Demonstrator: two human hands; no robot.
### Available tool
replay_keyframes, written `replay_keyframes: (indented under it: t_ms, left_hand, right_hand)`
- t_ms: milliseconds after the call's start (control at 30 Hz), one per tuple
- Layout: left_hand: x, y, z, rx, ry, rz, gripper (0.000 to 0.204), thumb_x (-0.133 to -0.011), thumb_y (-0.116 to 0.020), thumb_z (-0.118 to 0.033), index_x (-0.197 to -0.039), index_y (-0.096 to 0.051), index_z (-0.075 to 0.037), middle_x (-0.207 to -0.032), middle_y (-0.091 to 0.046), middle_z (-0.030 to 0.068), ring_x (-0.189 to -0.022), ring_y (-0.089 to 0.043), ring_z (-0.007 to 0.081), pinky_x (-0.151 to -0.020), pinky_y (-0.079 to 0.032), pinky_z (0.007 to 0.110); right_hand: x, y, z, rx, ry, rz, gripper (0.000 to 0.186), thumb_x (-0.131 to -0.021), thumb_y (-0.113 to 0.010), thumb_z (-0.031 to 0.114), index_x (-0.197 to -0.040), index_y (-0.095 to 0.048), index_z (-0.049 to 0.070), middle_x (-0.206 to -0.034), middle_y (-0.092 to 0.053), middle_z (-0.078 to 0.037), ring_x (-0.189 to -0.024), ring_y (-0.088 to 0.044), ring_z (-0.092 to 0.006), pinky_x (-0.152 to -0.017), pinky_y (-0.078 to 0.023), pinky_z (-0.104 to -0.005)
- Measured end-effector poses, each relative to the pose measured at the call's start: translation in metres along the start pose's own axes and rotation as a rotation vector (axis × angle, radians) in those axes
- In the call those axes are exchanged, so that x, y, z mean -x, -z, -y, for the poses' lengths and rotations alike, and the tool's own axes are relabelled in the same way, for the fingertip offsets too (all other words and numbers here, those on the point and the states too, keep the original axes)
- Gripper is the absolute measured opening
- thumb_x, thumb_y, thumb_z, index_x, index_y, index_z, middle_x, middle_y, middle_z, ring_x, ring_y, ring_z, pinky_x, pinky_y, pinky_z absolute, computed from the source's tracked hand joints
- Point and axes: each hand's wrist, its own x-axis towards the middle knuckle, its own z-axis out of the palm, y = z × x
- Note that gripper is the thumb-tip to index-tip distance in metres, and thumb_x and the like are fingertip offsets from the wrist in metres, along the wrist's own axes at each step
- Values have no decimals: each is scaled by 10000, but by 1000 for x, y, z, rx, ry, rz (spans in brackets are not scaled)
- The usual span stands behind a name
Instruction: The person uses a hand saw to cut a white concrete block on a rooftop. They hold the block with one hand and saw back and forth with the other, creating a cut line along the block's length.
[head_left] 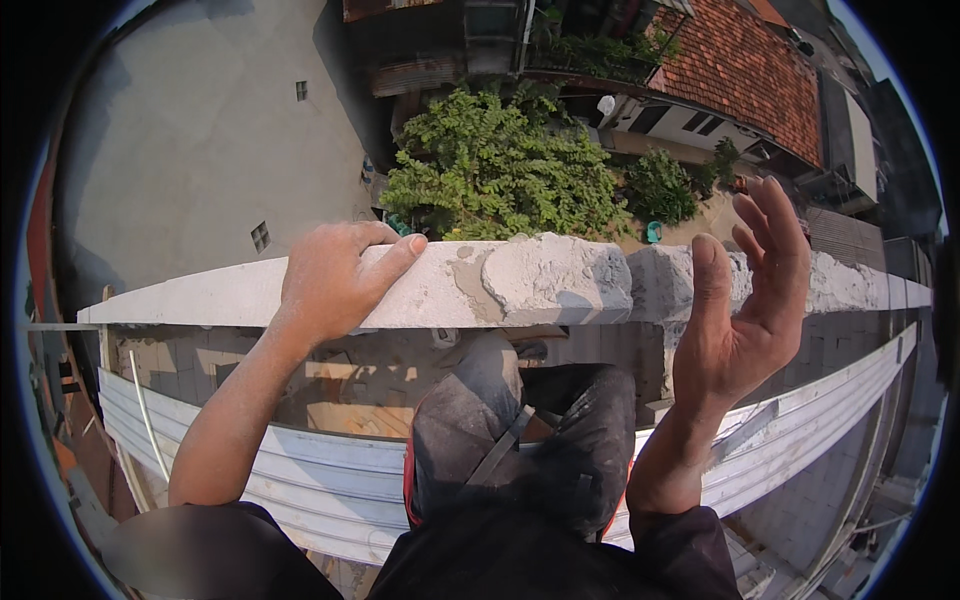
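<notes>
1. I look down on a pale masonry wall [220, 298] that runs across the view in front of me, high above the ground; a leafy tree [500, 170] and a tiled roof [745, 85] lie beyond it.
2. My left hand [335, 275] rests on the wall's top, thumb pointing right. Its fingers pass out of sight over the far edge, so I can't tell how tightly they curl.
3. My right hand [742, 325] is raised before the wall's right stretch, fingers spread and loosely bent, holding nothing.
4. Between them, on the wall top, sits a rough lump of mortar [560, 282], touched by neither hand.
5. Below are my dusty trousers [465, 410] and white ribbed sheeting [330, 490].
6. I judge this step as steadying myself at the wall, the right hand free; any move from here calls for firm left support and careful balance.
</notes>
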Motion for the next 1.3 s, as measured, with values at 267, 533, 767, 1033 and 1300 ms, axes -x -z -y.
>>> replay_keyframes:
  t_ms: [267, 533, 767, 1033, 1300]
  left_hand:
    - [-2, -4, -5, -28, 64, 46, 578, -1019, -608, -575, -1069, -848, -51, -1076, -802, 189, -1065, -732, 377, -942, -548, 475]
    - [-5, -7, -1, 29, 0, -7, 477, -1002, -676, -502, -1014, -832, -52, -1000, -791, 161, -994, -729, 352, -903, -534, 462]
    - [-7, -12, 4, 70, -2, -27, 359, -949, -725, -400, -992, -820, -57, -952, -781, 149, -943, -718, 336, -867, -527, 443]
    - [-9, -9, 0, 48, -21, -7, 314, -932, -712, -340, -974, -821, -48, -927, -779, 152, -895, -713, 329, -842, -525, 436]
    - [-8, -11, 2, 67, 15, -11, 399, -923, -704, -423, -964, -832, -48, -903, -790, 141, -873, -716, 282, -810, -521, 421]
  right_hand:
    - [198, 93, -65, 94, -393, 480, 435, -953, -736, 65, -1361, -628, -40, -1061, -696, -189, -930, -697, -318, -839, -562, -391]
    - [305, 89, -111, 361, -509, 753, 581, -945, -788, 276, -1435, -595, 32, -1311, -584, -218, -1226, -536, -424, -1069, -409, -533]
    - [303, 86, -128, 343, -515, 751, 535, -968, -756, 300, -1413, -610, 41, -1274, -587, -215, -1170, -542, -420, -1020, -413, -526]
    - [310, 87, -133, 321, -542, 718, 500, -980, -743, 316, -1388, -631, 50, -1251, -596, -217, -1154, -546, -419, -1006, -412, -525]
    - [312, 88, -135, 322, -532, 703, 488, -977, -746, 317, -1375, -642, 55, -1239, -600, -219, -1144, -553, -423, -997, -414, -524]
